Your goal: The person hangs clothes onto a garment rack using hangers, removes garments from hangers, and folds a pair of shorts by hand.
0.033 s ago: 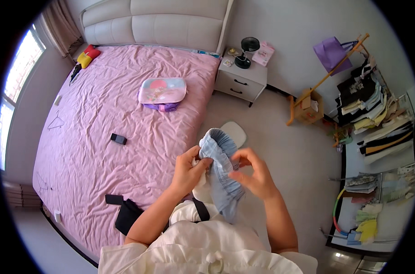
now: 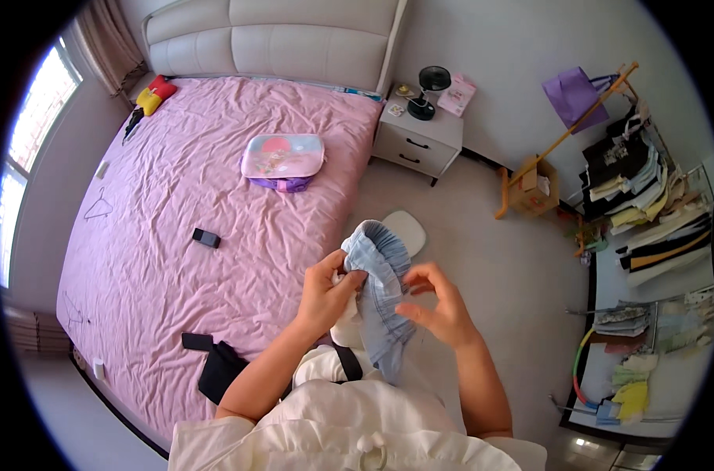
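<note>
A light-blue denim garment (image 2: 382, 302) with a gathered elastic waist hangs in front of my body, its waist opening at the top. My left hand (image 2: 329, 292) pinches its left side near the waistband, thumb on the front. Whitish fabric shows below those fingers, but I cannot tell what it belongs to. Beside the garment's right edge is my right hand (image 2: 443, 310), its thumb and fingers apart and nothing between them.
To the left spreads a bed with a pink sheet (image 2: 161, 290), bearing a pastel bag (image 2: 282, 159), a small dark box (image 2: 206, 238), a phone (image 2: 197, 341) and black cloth (image 2: 221, 375). A nightstand (image 2: 417, 145) holds a fan (image 2: 428, 86). Clothes racks (image 2: 648, 251) line the right.
My right hand has shifted slightly down and right, away from the garment's edge. My left hand keeps its pinch. The whole view has moved a little.
</note>
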`<state>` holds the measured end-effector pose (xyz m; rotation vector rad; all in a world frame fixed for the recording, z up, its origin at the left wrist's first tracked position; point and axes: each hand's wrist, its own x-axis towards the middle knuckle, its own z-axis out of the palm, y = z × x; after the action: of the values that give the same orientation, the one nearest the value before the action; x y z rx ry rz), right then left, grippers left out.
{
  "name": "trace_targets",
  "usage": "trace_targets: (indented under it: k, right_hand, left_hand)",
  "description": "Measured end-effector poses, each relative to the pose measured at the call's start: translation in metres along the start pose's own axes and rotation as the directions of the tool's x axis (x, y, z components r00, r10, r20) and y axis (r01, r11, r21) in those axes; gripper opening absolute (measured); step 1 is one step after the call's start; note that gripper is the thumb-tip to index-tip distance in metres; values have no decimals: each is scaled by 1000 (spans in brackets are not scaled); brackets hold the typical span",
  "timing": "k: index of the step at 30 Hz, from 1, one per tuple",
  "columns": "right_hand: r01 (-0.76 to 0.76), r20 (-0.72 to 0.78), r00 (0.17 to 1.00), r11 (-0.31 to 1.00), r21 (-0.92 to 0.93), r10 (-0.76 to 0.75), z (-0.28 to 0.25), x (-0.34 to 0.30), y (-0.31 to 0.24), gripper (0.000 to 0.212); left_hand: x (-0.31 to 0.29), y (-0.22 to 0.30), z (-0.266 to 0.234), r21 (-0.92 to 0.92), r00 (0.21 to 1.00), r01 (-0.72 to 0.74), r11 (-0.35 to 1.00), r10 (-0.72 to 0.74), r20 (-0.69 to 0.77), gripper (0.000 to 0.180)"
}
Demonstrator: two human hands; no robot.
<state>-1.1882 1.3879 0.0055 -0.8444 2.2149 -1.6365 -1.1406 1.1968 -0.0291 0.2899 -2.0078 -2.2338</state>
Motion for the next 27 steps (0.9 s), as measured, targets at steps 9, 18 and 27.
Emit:
trace_targets:
  k: [9, 18, 27]
  right_hand:
    - [-135, 48, 991, 934, 330, 126, 38, -31, 35, 44]
    - [-99, -295, 940, 963, 250, 173, 24, -6, 24, 19]
    - [48, -728, 644, 938, 344, 234, -64, 35, -51, 38]
  left_hand:
    - [9, 0, 7, 45, 994, -57, 997, 61, -90, 14]
    - [26, -16, -8, 171, 959, -133, 976, 170, -227, 22]
    - [8, -112, -70, 130, 966, 175, 976, -145, -215, 18]
